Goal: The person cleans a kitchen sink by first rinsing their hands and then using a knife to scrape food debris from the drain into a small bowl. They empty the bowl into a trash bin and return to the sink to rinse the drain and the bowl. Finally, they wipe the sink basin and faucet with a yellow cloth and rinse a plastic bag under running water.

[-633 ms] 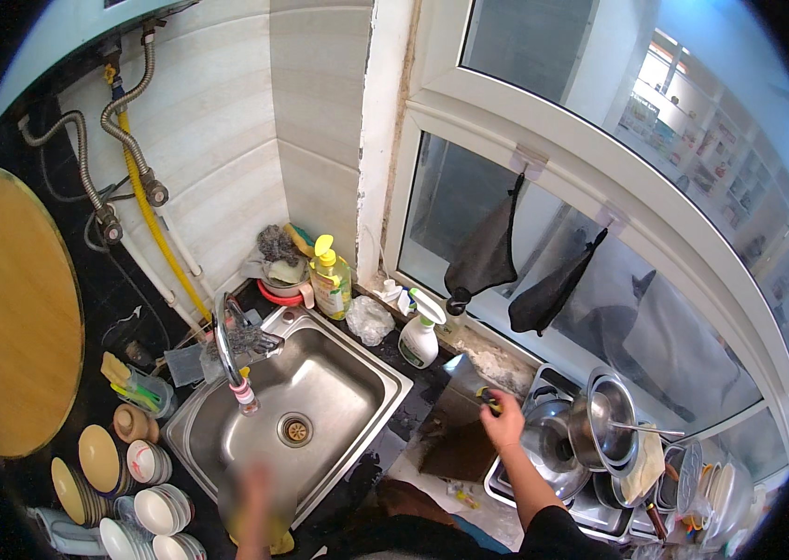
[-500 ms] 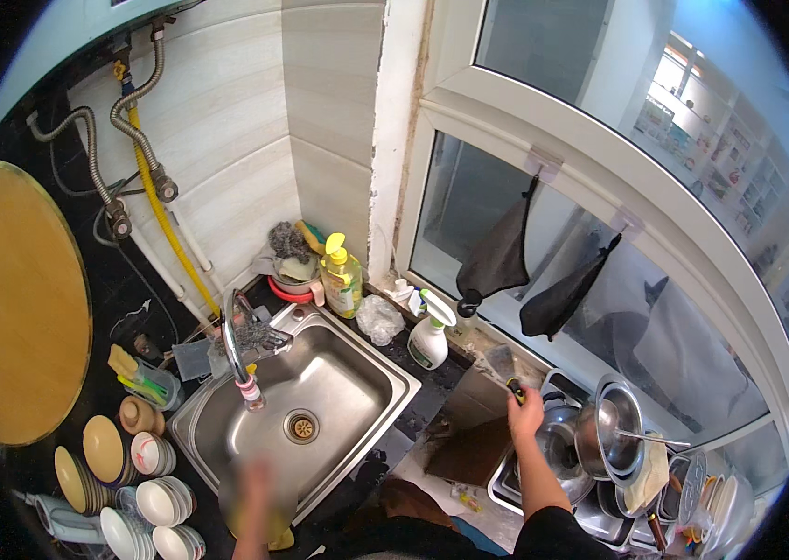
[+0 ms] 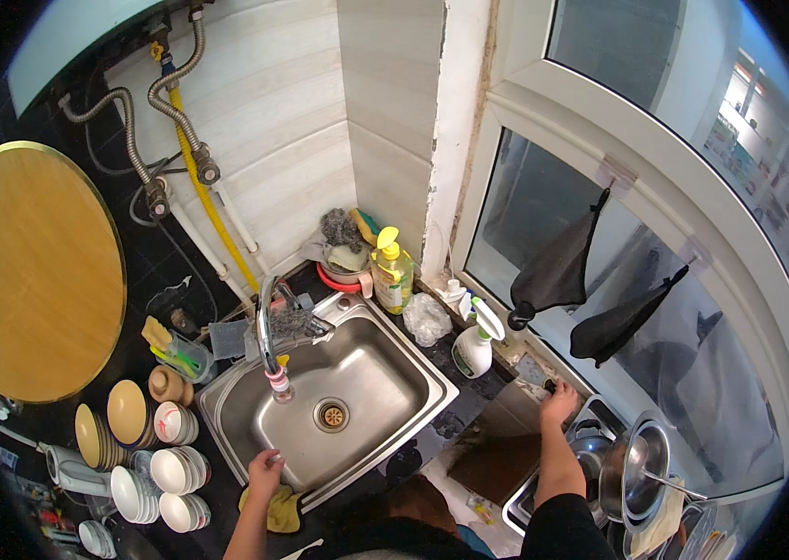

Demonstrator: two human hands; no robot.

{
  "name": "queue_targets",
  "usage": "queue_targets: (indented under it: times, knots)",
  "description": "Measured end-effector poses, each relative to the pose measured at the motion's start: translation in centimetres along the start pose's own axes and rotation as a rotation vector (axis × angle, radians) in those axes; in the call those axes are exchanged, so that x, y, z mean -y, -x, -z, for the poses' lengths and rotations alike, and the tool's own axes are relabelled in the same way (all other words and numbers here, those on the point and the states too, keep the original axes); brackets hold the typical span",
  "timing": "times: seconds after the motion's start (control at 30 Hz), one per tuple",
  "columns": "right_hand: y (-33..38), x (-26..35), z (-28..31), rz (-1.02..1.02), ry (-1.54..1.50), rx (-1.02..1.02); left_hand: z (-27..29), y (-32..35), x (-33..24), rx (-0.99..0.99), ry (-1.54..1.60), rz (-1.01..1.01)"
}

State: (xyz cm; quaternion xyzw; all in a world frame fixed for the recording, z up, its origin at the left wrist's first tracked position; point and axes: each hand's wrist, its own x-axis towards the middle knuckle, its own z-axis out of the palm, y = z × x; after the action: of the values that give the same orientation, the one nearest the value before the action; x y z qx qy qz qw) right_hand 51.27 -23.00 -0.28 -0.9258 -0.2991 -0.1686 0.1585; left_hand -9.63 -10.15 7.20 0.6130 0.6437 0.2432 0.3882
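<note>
My right hand (image 3: pixel 559 406) is closed around the dark handle of what looks like a scraper (image 3: pixel 532 370), its flat grey blade lying along the windowsill. Over the near left corner of the steel sink (image 3: pixel 392 471), my left hand (image 3: pixel 265 473) holds nothing, its fingers loosely bent and apart. A yellow cloth (image 3: pixel 283 512) lies on the dark counter beside that wrist. The sink basin has a drain (image 3: pixel 331 415) in its bottom, and a chrome faucet (image 3: pixel 265 327) arches over it. A white spray bottle (image 3: pixel 473 354) stands between the sink and the sill.
Stacked bowls (image 3: pixel 175 471) and a wooden round board (image 3: pixel 44 271) are at the left. A yellow-capped soap bottle (image 3: pixel 392 280) and a crumpled clear bag (image 3: pixel 426 319) stand behind the sink. Metal bowls (image 3: pixel 635 462) crowd the right side. Dark pouches (image 3: pixel 562 257) hang on the window.
My view has turned, so the scene sits further right. My left hand, blurred earlier, is now sharp and bare above the sink's corner. The right hand still has the scraper at the sill.
</note>
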Motion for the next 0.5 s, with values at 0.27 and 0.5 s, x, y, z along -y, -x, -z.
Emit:
queue_targets:
  times: [0.27,0.5]
  knots:
    - [0.5,12.6,5.0,0.031,-0.784,0.229,-0.4,1.1,2.5,-0.078,0.040,0.078]
    - [-3.1,21.4,7.3,0.002,-0.562,0.449,-0.5,0.7,3.9,-0.102,0.139,0.058]
